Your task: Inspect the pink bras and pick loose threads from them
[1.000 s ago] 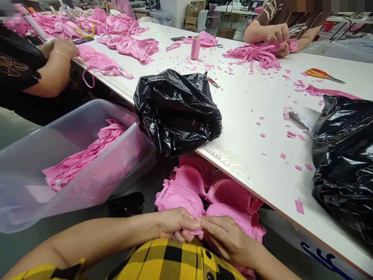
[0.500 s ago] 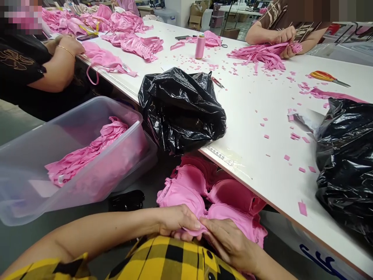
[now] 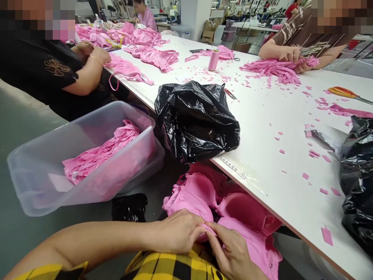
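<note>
A pink padded bra [image 3: 192,206] lies across my lap, its cups side by side below the table edge. My left hand [image 3: 182,231] pinches the lower edge of its left cup, thumb and fingers closed. Close against it, my right hand [image 3: 230,243] grips the same edge between thumb and forefinger. More pink bras [image 3: 247,208] are stacked just behind, partly under the table. The fabric between my fingertips is mostly covered by them.
A black plastic bag [image 3: 198,120] overhangs the white table [image 3: 256,171] edge; another black bag [image 3: 358,186] stands right. Left is a clear plastic bin [image 3: 116,175] of pink garments. Scissors [image 3: 344,92], a thread spool [image 3: 213,61] and pink scraps lie on the table. Two people work opposite and left.
My view has turned left and up, so the scene sits further right. My hands still hold the bra edge; my left hand has rolled over and my right fingers have shifted their pinch.
</note>
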Demonstrator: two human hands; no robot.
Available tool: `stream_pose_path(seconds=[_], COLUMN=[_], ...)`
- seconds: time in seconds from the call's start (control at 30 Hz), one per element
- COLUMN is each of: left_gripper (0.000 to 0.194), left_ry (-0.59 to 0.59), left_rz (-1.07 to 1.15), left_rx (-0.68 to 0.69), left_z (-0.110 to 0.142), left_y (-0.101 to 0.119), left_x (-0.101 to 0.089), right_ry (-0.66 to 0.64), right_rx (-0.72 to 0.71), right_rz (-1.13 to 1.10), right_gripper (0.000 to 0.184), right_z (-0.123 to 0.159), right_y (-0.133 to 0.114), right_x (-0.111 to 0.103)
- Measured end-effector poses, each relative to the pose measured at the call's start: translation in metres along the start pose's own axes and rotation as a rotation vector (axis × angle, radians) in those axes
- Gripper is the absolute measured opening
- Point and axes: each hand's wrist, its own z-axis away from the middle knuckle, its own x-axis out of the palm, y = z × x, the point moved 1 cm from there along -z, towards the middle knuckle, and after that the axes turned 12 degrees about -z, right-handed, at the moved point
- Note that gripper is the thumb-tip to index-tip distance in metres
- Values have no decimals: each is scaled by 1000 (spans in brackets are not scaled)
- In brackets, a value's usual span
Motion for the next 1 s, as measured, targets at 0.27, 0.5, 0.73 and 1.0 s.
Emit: stream_pose_path(seconds=[0.27, 0.5, 0.73, 1.0], left_gripper=[31, 34, 33, 31], left_ry=[173, 269, 454, 551], left_rz=[-426, -514, -445, -349], left_rx=[138, 284, 216, 114], left_z=[10, 7, -16, -36], left_y=[-11, -38, -79, -137], left_x=[2, 11, -10, 2], right_ry=[-91, -122, -133, 8], right_rx=[410, 797, 664, 709], right_rz=[-221, -546, -595, -172], right_gripper=[25, 42, 35, 29], right_z=[-21, -36, -86, -85], right_y=[-1, 8, 31, 82], right_x=[4, 11, 12, 38])
